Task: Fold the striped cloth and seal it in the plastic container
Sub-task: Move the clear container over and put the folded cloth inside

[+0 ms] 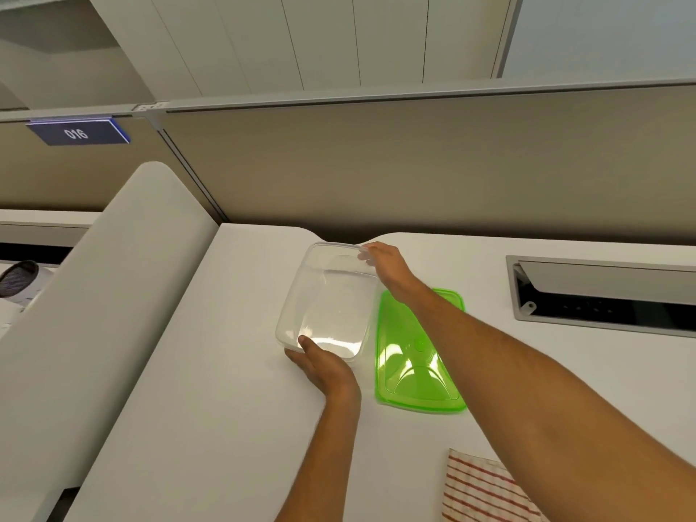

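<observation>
A clear plastic container point(327, 295) sits open and empty on the white desk. My left hand point(320, 365) grips its near rim, thumb inside the wall. My right hand point(388, 267) holds the far right corner of its rim. Just right of it lies the green lid point(410, 374), flat on the desk and partly crossed by my right forearm. The red-and-white striped cloth point(486, 491) lies at the bottom edge of the view, partly cut off and partly under my right arm.
A grey cable hatch point(602, 292) stands open in the desk point(226, 371) at the right. A beige partition wall point(376, 163) runs behind the desk. A white rounded side panel point(94, 295) borders the desk on the left.
</observation>
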